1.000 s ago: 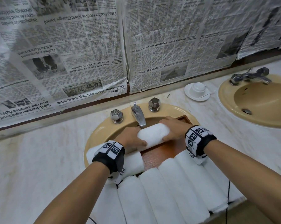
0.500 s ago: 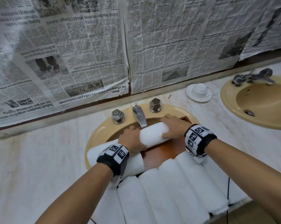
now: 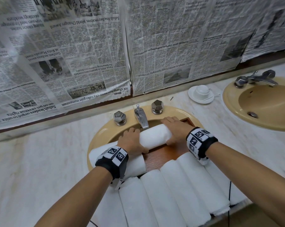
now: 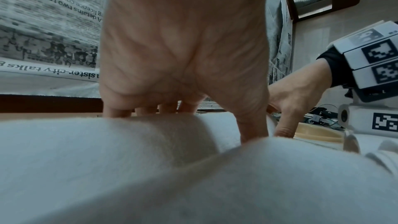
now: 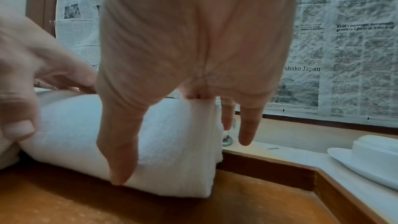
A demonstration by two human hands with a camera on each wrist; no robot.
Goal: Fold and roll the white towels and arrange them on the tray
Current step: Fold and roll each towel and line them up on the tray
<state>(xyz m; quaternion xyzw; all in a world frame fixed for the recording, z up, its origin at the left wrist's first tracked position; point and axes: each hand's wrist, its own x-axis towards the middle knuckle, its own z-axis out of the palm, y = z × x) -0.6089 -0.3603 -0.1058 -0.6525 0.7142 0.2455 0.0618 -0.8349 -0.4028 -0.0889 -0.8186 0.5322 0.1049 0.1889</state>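
Though gripped, towel [image 3: 154,135] tightly rolled.

Wooden tray [image 3: 156,158] over the basin carries rolled white towels [image 3: 174,190].

The tray [image 3: 161,157] shows only a strip of wood; towels [image 3: 179,190] cover the rest, and their near ends run off the picture's edge. The left hand [image 3: 132,141] hides the roll's [image 3: 154,136] left end, and its fingertips vanish behind the roll. The right sink [image 3: 261,104] is cut off at the right.
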